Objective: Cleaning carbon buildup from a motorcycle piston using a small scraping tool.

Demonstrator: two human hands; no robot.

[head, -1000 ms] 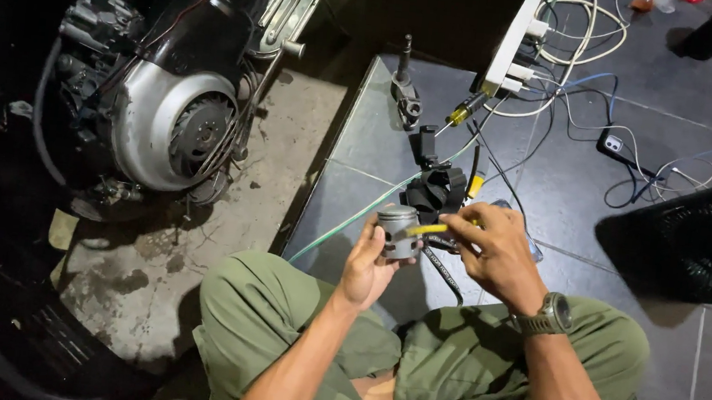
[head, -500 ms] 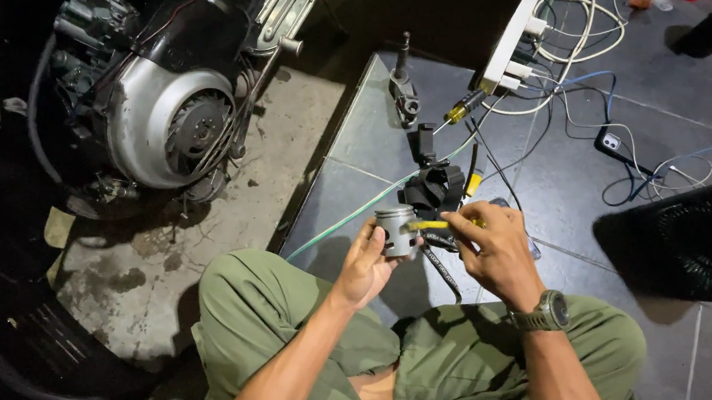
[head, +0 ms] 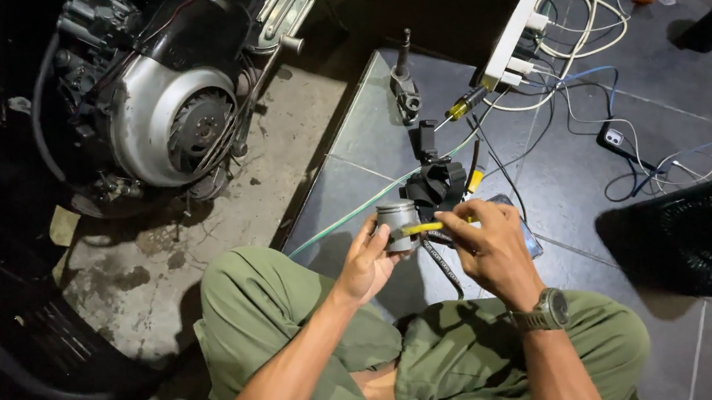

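Left hand (head: 367, 262) gripping a grey metal cylinder (head: 397, 223) — right hand (head: 490, 252) pressing a yellow tool (head: 421, 228) against it, above the dark tiled floor (head: 361, 148) near its left edge.

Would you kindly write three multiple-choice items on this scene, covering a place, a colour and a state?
1. Where is the engine?
A. On the person's lap
B. On the concrete floor to the person's left
C. On the power strip

2. What colour is the handle of the small tool?
A. Yellow
B. Red
C. White

3. How is the metal cylinder held?
A. Lying loose on the tiles
B. Gripped in the left hand
C. Hanging from a cable

Answers: 1 B, it sits on bare concrete left of the knees. 2 A, yellow shows by the right hand. 3 B, left fingers wrap it.
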